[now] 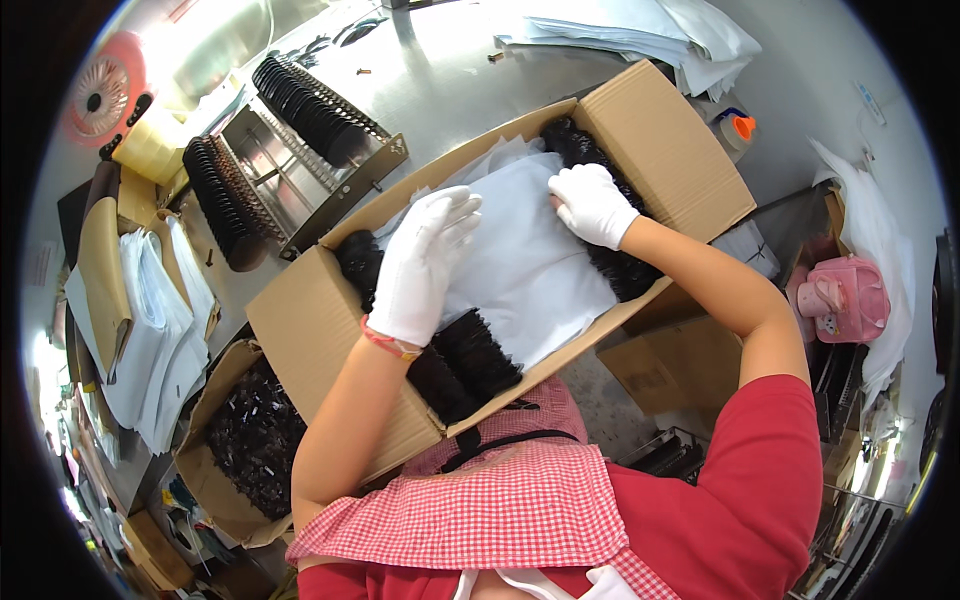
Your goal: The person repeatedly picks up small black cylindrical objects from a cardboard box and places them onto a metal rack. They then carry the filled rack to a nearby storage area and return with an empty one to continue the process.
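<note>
An open cardboard box (680, 150) is set in front of me with its flaps folded out. Closely packed rows of thin black pieces (480, 352) line its sides and near left corner. A pale translucent sheet (540, 265) covers the middle. My left hand (425, 260), in a white glove, is over the box's left part, its fingers stretched out and nothing seen in them. My right hand (592, 205), gloved too, has its fingers curled in at the sheet's far right edge, beside a black row. Whatever those fingers hold is hidden.
Metal racks of black curved pieces (310, 110) stand on the steel table at back left. White sheets (610, 35) lie at the far edge. Another carton of loose black bits (255, 440) sits at left. A pink bag (850, 300) is at right, a pink fan (100, 95) far left.
</note>
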Motion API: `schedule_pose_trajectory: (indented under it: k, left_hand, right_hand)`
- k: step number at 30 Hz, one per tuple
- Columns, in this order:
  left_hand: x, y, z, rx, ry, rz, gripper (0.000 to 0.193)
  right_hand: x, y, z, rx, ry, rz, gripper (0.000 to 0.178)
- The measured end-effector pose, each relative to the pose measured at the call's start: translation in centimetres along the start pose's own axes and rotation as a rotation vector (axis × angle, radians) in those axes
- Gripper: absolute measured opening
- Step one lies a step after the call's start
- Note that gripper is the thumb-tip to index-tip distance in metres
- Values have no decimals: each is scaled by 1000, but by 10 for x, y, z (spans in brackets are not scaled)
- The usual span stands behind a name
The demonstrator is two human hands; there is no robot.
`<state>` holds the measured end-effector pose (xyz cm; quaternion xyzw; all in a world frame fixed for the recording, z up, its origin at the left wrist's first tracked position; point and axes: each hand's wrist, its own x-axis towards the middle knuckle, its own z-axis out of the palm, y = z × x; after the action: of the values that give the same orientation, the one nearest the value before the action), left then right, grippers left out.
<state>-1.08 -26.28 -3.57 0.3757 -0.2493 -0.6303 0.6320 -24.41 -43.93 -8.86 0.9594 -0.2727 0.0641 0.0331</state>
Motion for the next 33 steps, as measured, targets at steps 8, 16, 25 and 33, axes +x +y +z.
schedule_pose_trajectory:
  k: [8, 16, 25, 33]
  left_hand:
    - [-47, 79, -97, 1160, 678, 666, 32]
    - [-41, 175, -185, 1693, 702, -4, 100]
    - [-19, 183, -165, 1781, 426, -129, 100]
    - [3, 162, -151, 2276, -34, -381, 59]
  right_hand:
    - [35, -34, -50, -102, -84, -243, 21]
    - [176, -185, -42, 623, 287, -515, 40]
    - [223, -221, 2, 264, 306, -541, 26]
    - [225, -222, 11, 308, 406, -588, 27]
